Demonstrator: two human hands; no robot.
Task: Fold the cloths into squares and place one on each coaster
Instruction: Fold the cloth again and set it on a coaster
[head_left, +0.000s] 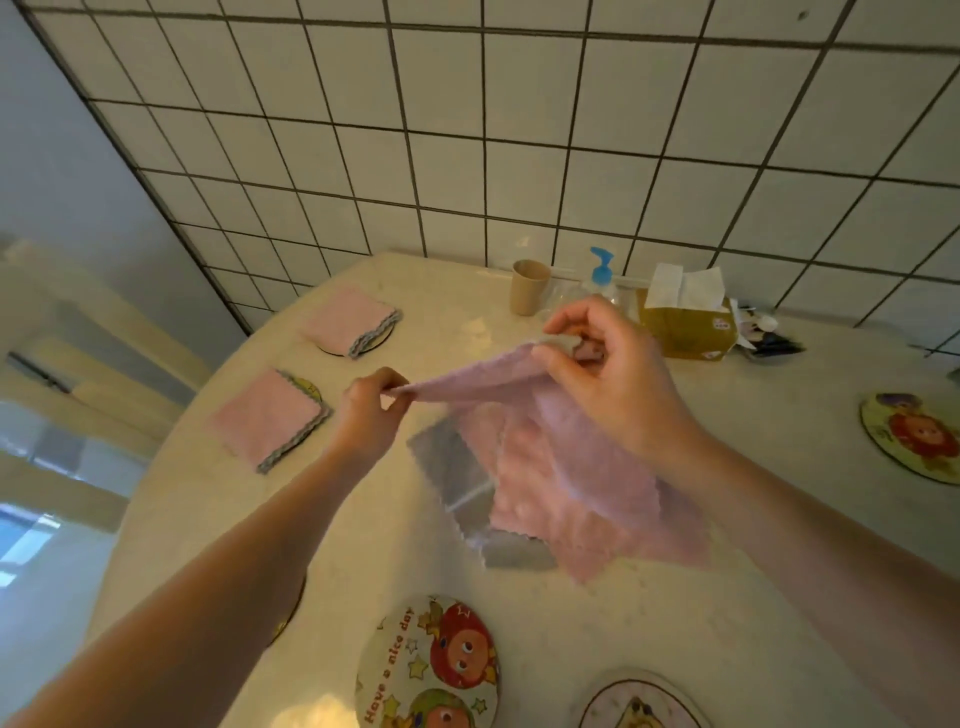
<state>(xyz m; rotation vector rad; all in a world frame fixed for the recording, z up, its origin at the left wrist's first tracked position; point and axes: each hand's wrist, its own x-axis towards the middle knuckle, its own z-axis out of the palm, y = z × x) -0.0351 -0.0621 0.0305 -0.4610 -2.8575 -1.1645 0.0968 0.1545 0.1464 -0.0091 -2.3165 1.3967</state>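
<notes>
Both hands held one pink cloth (545, 447) above the table (727, 597) — left hand (371, 402) pinched a corner; right hand (602, 364) pinched another.

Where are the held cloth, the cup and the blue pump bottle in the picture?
held cloth (582, 467), head view, on the hanging pink middle.
cup (529, 288), head view, on its tan side wall.
pump bottle (601, 262), head view, on its blue pump head.
</notes>
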